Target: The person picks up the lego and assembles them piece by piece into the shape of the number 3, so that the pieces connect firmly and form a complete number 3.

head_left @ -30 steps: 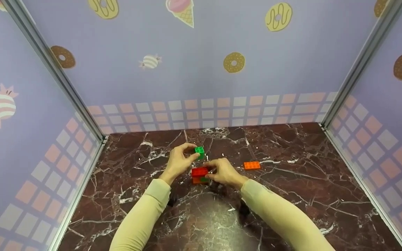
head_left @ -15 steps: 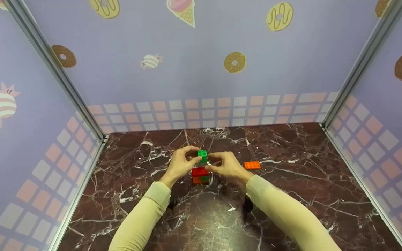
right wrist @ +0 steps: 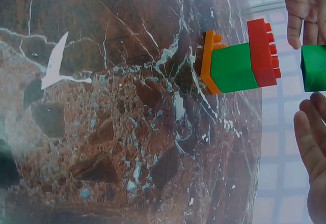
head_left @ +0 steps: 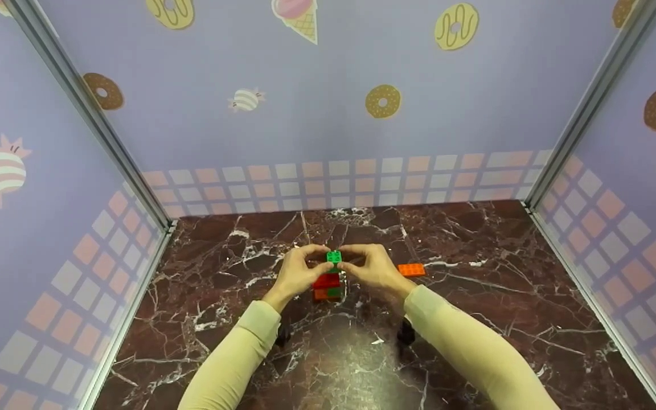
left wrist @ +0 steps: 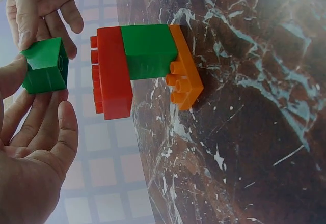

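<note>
Marble tabletop (head_left: 476, 319), dark red with white veins, fills a booth of lilac walls printed with donuts. Both sleeved arms reach in; the left hand (head_left: 299, 272) and right hand (head_left: 370, 270) together pinch 1 small green block (head_left: 333, 257) just above a stack (head_left: 326, 286). Only the wrist views show a gap between block and stack, and the stack's 3 layers: orange plate, green brick, red brick (left wrist: 111, 79). Farther right lies 1 orange plate (head_left: 411, 270).
</note>
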Motion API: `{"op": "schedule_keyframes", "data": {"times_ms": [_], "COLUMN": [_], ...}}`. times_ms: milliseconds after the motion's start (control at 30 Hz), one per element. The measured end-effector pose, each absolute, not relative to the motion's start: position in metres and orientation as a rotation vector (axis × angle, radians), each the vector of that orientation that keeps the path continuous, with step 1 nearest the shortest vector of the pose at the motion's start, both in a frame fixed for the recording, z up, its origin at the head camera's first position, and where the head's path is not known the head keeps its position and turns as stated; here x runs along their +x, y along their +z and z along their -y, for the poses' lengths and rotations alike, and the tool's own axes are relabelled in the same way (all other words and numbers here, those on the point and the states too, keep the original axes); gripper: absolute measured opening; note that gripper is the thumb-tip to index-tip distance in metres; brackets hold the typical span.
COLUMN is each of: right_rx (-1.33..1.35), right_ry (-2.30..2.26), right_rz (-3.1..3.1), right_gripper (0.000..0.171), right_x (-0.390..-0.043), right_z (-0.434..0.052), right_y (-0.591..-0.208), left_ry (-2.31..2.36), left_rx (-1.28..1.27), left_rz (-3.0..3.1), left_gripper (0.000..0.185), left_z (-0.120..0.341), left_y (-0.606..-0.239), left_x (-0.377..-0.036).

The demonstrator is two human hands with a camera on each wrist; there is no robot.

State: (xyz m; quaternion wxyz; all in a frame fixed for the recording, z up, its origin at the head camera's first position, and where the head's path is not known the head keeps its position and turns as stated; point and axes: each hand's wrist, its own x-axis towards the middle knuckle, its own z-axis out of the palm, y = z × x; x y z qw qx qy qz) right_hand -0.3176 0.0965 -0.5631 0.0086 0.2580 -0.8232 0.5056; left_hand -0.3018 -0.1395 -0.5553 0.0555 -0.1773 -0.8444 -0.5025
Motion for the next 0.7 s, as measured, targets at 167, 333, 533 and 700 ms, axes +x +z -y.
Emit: {"op": "schedule_keyframes", "data": {"times_ms": [167, 333, 533, 700], "right_rx": [0.804, 0.789, 0.77, 0.803], "right_ry": [1.632, 1.643, 1.627, 1.592], "right_rz": [2.572, 2.586, 2.616, 2.616], "right_gripper": [0.037, 0.034, 0.04, 0.041], "right_x": [-0.314, -0.312, -0.311, -0.311], "right_z": [-0.095, -0.094, -0.094, -0.094], "right_y": [-0.567, -0.57, -0.572, -0.575], "left_ry": [-1.518, -1.556, -1.573, -1.574], "left_rx": [-0.53, -0.534, -0.537, -0.524], "left_rz": [2.568, 2.562, 2.57, 2.583], "left_gripper": [0.031, 0.031, 0.03, 0.032], "left_z": [0.142, 0.142, 0.143, 0.144], "left_y": [-0.561, -0.565, -0.569, -0.571], "left_x": [-0.299, -0.297, -0.296, -0.294]}}
